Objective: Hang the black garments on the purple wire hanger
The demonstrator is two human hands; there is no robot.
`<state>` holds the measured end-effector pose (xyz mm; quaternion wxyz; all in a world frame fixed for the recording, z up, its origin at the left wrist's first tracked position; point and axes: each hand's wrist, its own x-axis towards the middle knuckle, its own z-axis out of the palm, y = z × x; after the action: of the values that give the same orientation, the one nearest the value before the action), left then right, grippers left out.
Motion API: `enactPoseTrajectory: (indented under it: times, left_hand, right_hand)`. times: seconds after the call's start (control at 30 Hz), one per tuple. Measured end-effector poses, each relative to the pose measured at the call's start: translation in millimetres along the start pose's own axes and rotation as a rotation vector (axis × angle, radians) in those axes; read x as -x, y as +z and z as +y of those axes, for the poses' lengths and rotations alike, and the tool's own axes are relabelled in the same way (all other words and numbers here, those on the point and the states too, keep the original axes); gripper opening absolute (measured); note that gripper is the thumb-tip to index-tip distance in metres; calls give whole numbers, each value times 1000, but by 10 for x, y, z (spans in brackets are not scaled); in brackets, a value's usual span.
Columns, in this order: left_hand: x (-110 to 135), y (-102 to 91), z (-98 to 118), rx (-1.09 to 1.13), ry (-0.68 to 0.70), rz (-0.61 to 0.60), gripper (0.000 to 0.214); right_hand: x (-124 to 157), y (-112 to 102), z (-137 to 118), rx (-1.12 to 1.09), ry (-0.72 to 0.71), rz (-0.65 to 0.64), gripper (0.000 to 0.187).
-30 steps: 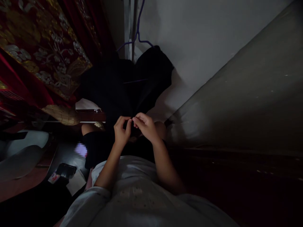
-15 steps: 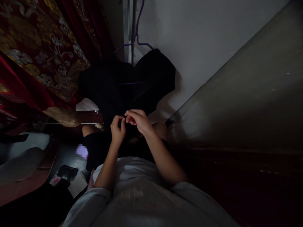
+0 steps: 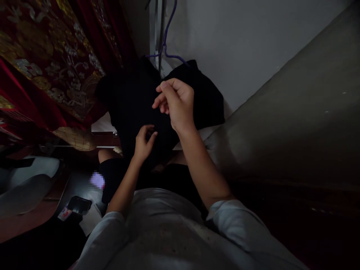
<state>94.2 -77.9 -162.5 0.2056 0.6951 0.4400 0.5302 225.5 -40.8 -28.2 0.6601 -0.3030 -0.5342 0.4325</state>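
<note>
A black garment (image 3: pixel 132 97) hangs in front of me on a purple hanger (image 3: pixel 165 47), and its lower part reaches down to my lap. Low on the cloth is my left hand (image 3: pixel 144 144), its thumb and forefinger curled close together on a bit of the garment. My right hand (image 3: pixel 180 103) is raised in front of the garment's upper part, thumb pressed to the forefinger and the other fingers bent. Whatever lies in that pinch is too small and dark to make out.
Red cloth with gold and silver embroidery (image 3: pixel 56 63) hangs at the left. A dark phone (image 3: pixel 79 204) and a pale paper (image 3: pixel 91 219) lie on a dark surface at lower left. A grey wall (image 3: pixel 239 45) rises behind, with a greyish slanting surface (image 3: pixel 295 112) at right.
My right hand has moved up and away from my left hand, which stays low and has shifted slightly right. The garment's right side has swung a little to the right.
</note>
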Motion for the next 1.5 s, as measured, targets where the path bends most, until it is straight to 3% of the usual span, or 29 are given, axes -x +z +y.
enactPoseTrajectory:
  times: [0.07, 0.17, 0.3, 0.43, 0.57, 0.67, 0.73, 0.83, 0.9, 0.97, 1.03, 1.1, 1.17, 1.23, 1.3, 1.37, 1.5]
  left_hand:
    - [-327, -106, 322, 6, 173, 56, 34]
    - [-841, -266, 757, -56, 442, 60, 26]
    - [-1255, -402, 1068, -223, 501, -42, 9]
    - [-1349, -458, 1222, -318, 427, -165, 14]
    - [-1405, -460, 1200, -92, 203, -267, 20]
    - [-1441, -437, 1084, 158, -10, -232, 22]
    - [-1439, -432, 1067, 259, -68, -182, 22]
    - [-1413, -485, 1224, 122, 7, -207, 22]
    - [-1421, -598, 1367, -117, 173, -207, 17]
    - [-1487, -799, 1402, -318, 355, -99, 12]
    - [-1608, -1076, 1223, -340, 389, 79, 10]
    - [-1719, -1364, 822, -120, 190, 244, 21]
    - [-1716, -1561, 300, 121, 25, 388, 53]
    - [-1526, -1582, -190, 305, -137, 398, 42]
    - [-1164, -1414, -541, 438, -227, 407, 37]
    - [-735, -1122, -735, 524, -380, 487, 42]
    - [-140, -547, -801, 573, -486, 481, 49]
  right_hand:
    - [6, -32, -14, -10, -14, 24, 29]
    - [-51, -114, -53, 32, -4, 26, 28]
    - [-85, -188, -80, 89, -56, 61, 28]
    - [-60, -210, -57, 64, -99, 70, 26]
    - [-61, -231, -10, 101, -71, 49, 33]
    - [-83, -250, 58, 126, -52, 26, 38]
    - [-85, -254, 145, 131, -51, 27, 36]
    - [-25, -240, 348, 172, -5, 57, 30]
    - [60, -224, 491, 229, 86, 61, 28]
    - [158, -215, 586, 249, 180, 44, 28]
    - [245, -216, 609, 211, 212, 27, 27]
    - [313, -218, 576, 167, 196, 14, 26]
    - [379, -203, 535, 159, 191, -13, 25]
    - [466, -167, 530, 157, 214, -46, 24]
    - [578, -125, 569, 118, 262, -46, 24]
    - [699, -101, 637, 43, 326, -1, 25]
    - [876, -181, 772, -76, 406, 150, 26]
